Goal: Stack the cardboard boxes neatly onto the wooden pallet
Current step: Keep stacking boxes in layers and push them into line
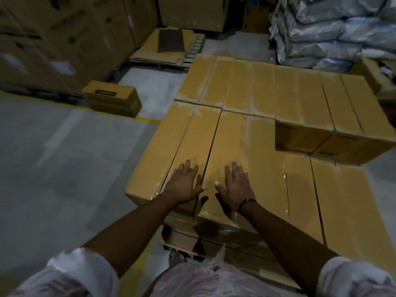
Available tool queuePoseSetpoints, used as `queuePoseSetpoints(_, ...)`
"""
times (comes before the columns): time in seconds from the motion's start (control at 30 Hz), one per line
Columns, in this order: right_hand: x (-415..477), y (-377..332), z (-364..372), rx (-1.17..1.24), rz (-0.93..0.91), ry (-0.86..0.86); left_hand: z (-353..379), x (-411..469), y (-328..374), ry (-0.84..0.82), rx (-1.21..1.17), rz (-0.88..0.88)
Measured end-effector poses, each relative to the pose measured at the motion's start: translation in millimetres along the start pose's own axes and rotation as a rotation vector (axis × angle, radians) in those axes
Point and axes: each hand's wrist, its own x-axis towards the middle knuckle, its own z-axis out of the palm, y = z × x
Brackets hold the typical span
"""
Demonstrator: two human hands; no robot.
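Both hands lie flat on the top of a stack of cardboard boxes (267,168). The pallet under the stack is hidden by the boxes.

The left hand (184,183) presses palm-down on 1 long box (199,133). The right hand (236,186) presses palm-down on the neighbouring box (240,142). 1 dark gap (211,146) runs between these 2 boxes and between the 2 hands. Neither grip is clamped on anything: the fingers of both are straight and spread apart, with the thumbs pointing toward each other. 1 dark wristband (246,202) circles the right wrist, and 2 rolled white sleeves (85,271) show at the bottom edge.

4 dark lines cross the near row of box tops. Some may be flap seams, so the number of boxes there cannot be settled. At the far right, 2 upper boxes (300,137) sit a tier higher, side by side and touching, with their end faces toward the camera. More narrow taped tops run leftward beside them.

1 loose box (111,98) rests on the grey floor (53,157), well apart from the stack, touching 1 yellow line (147,119). Large cartons (53,28) stand at the left. Plastic-wrapped bundles (332,28) are piled at the far right. Flattened cardboard (158,52) lies at the back. 1 sandalled foot (176,255) shows just below the stack's near edge.
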Motion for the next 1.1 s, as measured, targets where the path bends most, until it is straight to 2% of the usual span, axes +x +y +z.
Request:
queuePoseSetpoints(0.23, 46.1, -75.2, -37.7, 0.064, -0.203, 0.077, -17.9, -66.0, -41.1, 0.157, -0.109, -0.275)
queuePoseSetpoints(0.43, 47.7, -172.5, -21.5, 0.171, -0.434, 0.051, -21.2, -118.5, -113.2, 0.229, -0.189, -0.457)
queuePoseSetpoints(0.57, 64.9, -230.9, -1.6, 0.147, -0.581, 0.057, -35.5, -135.8, -173.9, 0.331, -0.247, -0.530)
queuePoseSetpoints(0.77, 131.3, -336.0, 14.2, 0.245, -0.547, 0.096, -56.6, -145.7, -295.6, 0.390, -0.330, -0.533)
queuePoseSetpoints(0.97, 195.9, -432.1, 20.6, 0.307, -0.469, 0.151, -91.5, -146.5, -413.8, 0.361, -0.301, -0.520)
queuePoseSetpoints(1.1, 217.7, -472.3, 31.2, 0.322, -0.423, 0.133, -114.3, -124.9, -466.3, 0.316, -0.278, -0.458)
